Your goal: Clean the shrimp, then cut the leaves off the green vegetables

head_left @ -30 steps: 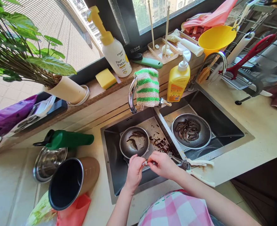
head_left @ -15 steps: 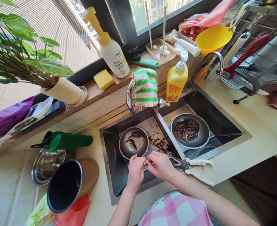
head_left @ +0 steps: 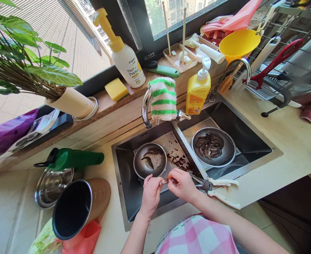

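Head view: my left hand and right hand pinch a shrimp, its length spanning between them; the small pan lies just beyond my left.

Your left hand and right hand pinch a small piece, perhaps shrimp, over the left basin, near its pan.
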Available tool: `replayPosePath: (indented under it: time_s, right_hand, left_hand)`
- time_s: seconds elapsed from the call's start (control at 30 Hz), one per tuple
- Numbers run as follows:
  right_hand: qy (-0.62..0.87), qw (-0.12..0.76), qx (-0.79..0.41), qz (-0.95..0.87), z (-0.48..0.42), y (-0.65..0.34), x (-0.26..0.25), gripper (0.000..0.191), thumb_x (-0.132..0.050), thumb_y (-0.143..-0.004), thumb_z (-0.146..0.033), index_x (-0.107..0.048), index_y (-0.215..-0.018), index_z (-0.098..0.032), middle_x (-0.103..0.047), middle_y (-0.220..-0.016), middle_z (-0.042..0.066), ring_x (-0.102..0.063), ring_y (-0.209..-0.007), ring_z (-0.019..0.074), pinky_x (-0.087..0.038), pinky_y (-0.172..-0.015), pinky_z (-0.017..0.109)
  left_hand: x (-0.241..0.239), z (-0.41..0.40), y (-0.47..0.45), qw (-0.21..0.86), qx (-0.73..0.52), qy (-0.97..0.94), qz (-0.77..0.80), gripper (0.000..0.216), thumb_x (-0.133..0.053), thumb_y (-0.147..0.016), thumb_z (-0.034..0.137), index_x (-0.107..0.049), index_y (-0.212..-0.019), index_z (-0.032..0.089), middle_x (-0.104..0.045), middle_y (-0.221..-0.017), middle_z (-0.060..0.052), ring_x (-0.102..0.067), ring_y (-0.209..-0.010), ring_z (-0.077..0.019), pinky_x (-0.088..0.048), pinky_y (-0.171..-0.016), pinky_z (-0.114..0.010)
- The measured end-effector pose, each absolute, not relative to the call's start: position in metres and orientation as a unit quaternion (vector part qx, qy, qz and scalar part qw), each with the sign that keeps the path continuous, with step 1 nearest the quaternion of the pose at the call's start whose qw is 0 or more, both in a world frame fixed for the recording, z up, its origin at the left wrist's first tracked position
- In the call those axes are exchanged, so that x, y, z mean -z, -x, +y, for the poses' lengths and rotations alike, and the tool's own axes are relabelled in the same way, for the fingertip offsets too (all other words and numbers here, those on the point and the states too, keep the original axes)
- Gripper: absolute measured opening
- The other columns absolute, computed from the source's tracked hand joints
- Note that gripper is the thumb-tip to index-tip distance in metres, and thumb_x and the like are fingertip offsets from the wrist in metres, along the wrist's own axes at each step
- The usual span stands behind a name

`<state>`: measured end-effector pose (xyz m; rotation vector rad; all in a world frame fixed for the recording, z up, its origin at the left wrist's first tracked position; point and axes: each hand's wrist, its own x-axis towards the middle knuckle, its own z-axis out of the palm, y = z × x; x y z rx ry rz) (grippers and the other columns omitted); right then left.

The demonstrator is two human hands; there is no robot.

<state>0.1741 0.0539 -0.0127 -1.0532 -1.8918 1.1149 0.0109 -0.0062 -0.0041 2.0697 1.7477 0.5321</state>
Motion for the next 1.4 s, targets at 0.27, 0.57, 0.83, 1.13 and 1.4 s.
replayPosePath:
  time_s: [0.27, 0.57, 0.83, 1.13, 1.4]
  right_hand:
    - [0.420, 0.364, -0.457, -0.694, 0.055, -0.175, 0.015, 0.011, -0.049, -0.069, -0.008, -0.051, -0.065, -0.018, -0.051, -0.065, -0.001, -0.046, -0.059, 0.0099, -0.033, -0.054, 0.020]
    - [0.430, 0.376, -0.437, -0.695, 0.058, -0.178, 0.019, 0.012, -0.048, -0.068, -0.007, -0.053, -0.065, -0.018, -0.051, -0.064, -0.001, -0.046, -0.059, 0.0105, -0.035, -0.055, 0.020]
    - [0.460, 0.365, -0.432, -0.684, 0.066, -0.182, 0.021, 0.013, -0.046, -0.067, -0.008, -0.051, -0.063, -0.019, -0.050, -0.062, -0.001, -0.046, -0.059, 0.0113, -0.035, -0.055, 0.021]
    - [0.472, 0.369, -0.432, -0.675, 0.071, -0.187, 0.026, 0.012, -0.047, -0.069, -0.009, -0.050, -0.062, -0.019, -0.047, -0.061, -0.002, -0.045, -0.058, 0.0109, -0.035, -0.055, 0.021]
    - [0.492, 0.279, -0.378, -0.733, 0.078, -0.186, 0.033, 0.012, -0.045, -0.081, -0.014, -0.057, -0.081, -0.018, -0.059, -0.079, 0.004, -0.056, -0.073, 0.0140, -0.043, -0.067, 0.024]
  left_hand:
    - [0.003, -0.006, -0.011, 0.180, -0.159, -0.742, 0.626, 0.017, -0.037, -0.089, 0.016, -0.053, -0.094, 0.020, -0.065, -0.085, -0.001, -0.058, -0.079, -0.0148, -0.035, -0.094, -0.041]
    - [0.002, -0.007, -0.006, 0.162, -0.164, -0.737, 0.635, 0.018, -0.036, -0.089, 0.018, -0.054, -0.094, 0.020, -0.066, -0.086, -0.003, -0.060, -0.079, -0.0156, -0.036, -0.093, -0.042]
    - [0.004, -0.009, 0.003, 0.157, -0.174, -0.727, 0.646, 0.018, -0.039, -0.088, 0.020, -0.056, -0.094, 0.020, -0.068, -0.086, -0.003, -0.062, -0.077, -0.0159, -0.038, -0.093, -0.043]
    - [0.006, -0.012, 0.009, 0.158, -0.196, -0.713, 0.654, 0.017, -0.041, -0.088, 0.019, -0.057, -0.095, 0.021, -0.068, -0.088, -0.002, -0.061, -0.081, -0.0154, -0.038, -0.095, -0.042]
    - [0.010, -0.016, 0.012, 0.148, -0.261, -0.682, 0.668, 0.018, -0.042, -0.088, 0.021, -0.057, -0.097, 0.021, -0.068, -0.090, -0.003, -0.061, -0.087, -0.0167, -0.044, -0.090, -0.038]
